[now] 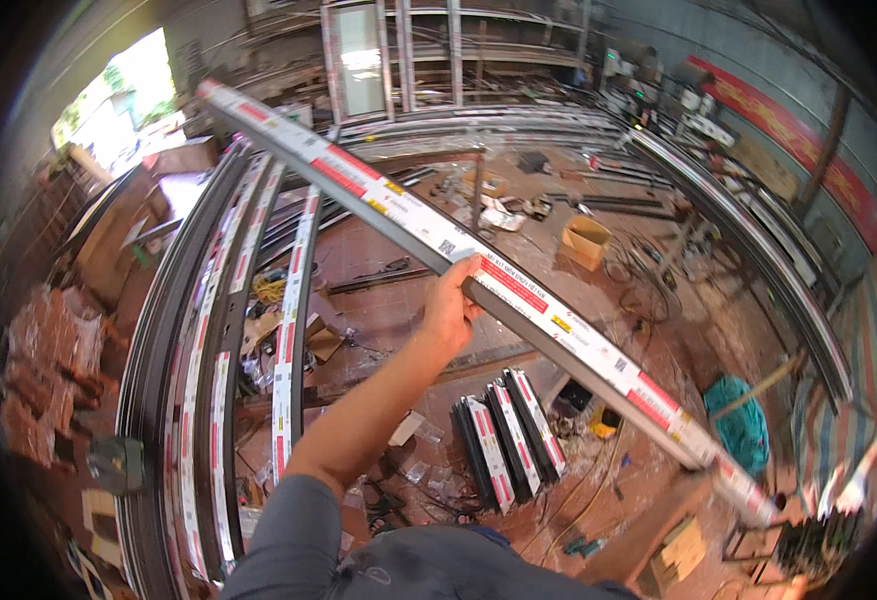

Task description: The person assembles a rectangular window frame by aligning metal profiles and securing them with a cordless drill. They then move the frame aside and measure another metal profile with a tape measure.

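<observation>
A long dark metal profile (409, 223), its top face covered in white and red printed film, runs slantwise across the view, raised above the floor. Its far end reaches the upper left and its near end the lower right. My left hand (450, 308) is closed round its edge near the middle, thumb on the film side. Close to the near end, my right hand (697, 480) grips the lower edge; its fingers are partly hidden behind the profile. Below, several short profiles (507, 440) with the same film lie side by side on the floor.
More long profiles (294, 330) lie lengthwise at my left, and others (749, 240) stretch along the right. A cardboard box (585, 243), cables and scraps litter the reddish floor. A teal bag (739, 425) stands beyond the near end. A rack with frames (429, 60) is at the back.
</observation>
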`<act>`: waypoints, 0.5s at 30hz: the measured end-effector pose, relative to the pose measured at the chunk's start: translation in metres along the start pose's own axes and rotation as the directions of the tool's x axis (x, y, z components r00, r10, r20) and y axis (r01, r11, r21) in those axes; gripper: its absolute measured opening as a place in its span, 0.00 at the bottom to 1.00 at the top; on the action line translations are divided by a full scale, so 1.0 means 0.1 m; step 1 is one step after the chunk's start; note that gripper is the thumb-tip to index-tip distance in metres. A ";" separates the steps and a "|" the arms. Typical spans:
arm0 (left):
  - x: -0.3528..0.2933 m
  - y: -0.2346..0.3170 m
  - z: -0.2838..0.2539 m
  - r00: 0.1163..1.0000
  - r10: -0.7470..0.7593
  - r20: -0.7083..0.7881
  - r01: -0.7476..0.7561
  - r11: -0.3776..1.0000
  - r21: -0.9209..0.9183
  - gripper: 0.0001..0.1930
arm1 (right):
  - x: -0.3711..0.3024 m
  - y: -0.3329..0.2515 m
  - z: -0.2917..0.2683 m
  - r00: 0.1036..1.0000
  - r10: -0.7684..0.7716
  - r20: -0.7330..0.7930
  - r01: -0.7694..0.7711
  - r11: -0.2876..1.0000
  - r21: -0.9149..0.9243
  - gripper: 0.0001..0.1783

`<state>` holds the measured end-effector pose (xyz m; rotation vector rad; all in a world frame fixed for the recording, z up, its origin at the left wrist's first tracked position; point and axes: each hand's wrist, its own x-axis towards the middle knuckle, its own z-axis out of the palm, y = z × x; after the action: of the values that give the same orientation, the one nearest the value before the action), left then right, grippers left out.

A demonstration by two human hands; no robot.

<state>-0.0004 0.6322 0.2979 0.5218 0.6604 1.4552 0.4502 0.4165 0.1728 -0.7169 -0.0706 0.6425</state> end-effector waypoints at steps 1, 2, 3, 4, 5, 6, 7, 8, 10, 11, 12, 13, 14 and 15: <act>0.15 0.12 -0.08 0.999 0.012 -0.036 -0.011 1.000 0.027 0.11 | 0.06 -0.15 -0.28 0.998 -0.052 -0.041 0.050 0.998 -0.041 0.33; 0.29 0.23 -0.16 0.997 0.025 -0.074 -0.020 0.998 0.061 0.11 | 0.11 -0.30 -0.54 0.991 -0.098 -0.087 0.092 0.993 -0.080 0.32; 0.46 0.32 -0.25 0.991 0.064 -0.120 -0.053 0.994 0.092 0.12 | 0.11 -0.37 -0.76 0.984 -0.135 -0.118 0.122 0.986 -0.113 0.32; 0.61 0.35 -0.28 0.984 0.078 -0.161 -0.069 0.996 0.060 0.12 | 0.09 -0.49 -0.98 0.971 -0.181 -0.156 0.158 0.976 -0.148 0.31; 0.74 0.37 -0.28 0.976 0.089 -0.200 -0.084 0.996 0.031 0.13 | 0.06 -0.59 -1.18 0.957 -0.223 -0.186 0.190 0.965 -0.181 0.31; 0.89 0.36 -0.32 0.967 0.095 -0.237 -0.096 0.995 0.005 0.14 | 0.01 -0.65 -1.36 0.943 -0.255 -0.212 0.210 0.954 -0.213 0.30; 1.10 0.34 -0.51 0.970 0.112 -0.216 -0.125 0.991 -0.048 0.15 | -0.06 -0.65 -1.52 0.936 -0.265 -0.232 0.211 0.950 -0.231 0.30; 1.16 0.23 -0.46 0.966 0.036 -0.256 -0.049 0.998 -0.045 0.16 | -0.15 -0.71 -1.69 0.918 -0.297 -0.262 0.230 0.938 -0.258 0.29; 1.52 -0.17 -0.94 0.976 -0.001 -0.218 -0.008 0.999 -0.040 0.17 | -0.28 -0.56 -1.89 0.918 -0.274 -0.288 0.197 0.943 -0.269 0.28; 1.49 -0.56 -0.82 0.972 -0.086 -0.218 0.077 0.996 -0.048 0.18 | -0.37 -0.60 -2.04 0.905 -0.297 -0.304 0.208 0.933 -0.293 0.28; 1.39 -0.96 -0.70 0.961 -0.169 -0.220 0.160 0.985 -0.058 0.19 | -0.47 -0.61 -2.17 0.893 -0.316 -0.320 0.216 0.926 -0.309 0.28; 1.53 -1.68 -0.26 0.966 -0.248 -0.077 0.243 0.968 -0.068 0.21 | -0.64 -0.87 -2.29 0.849 -0.411 -0.333 0.318 0.899 -0.299 0.28; 1.49 -1.67 -0.87 0.969 -0.211 -0.125 0.208 0.977 -0.039 0.23 | -0.59 -0.51 -2.29 0.900 -0.298 -0.319 0.202 0.933 -0.299 0.27; 1.39 -1.85 -0.88 0.958 -0.243 -0.149 0.235 0.969 -0.072 0.24 | -0.65 -0.45 -2.37 0.903 -0.285 -0.321 0.188 0.935 -0.301 0.26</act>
<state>0.0728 0.7532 0.0949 0.2758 0.7789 1.2889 0.4859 0.2141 0.0306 -1.0573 0.0969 0.2585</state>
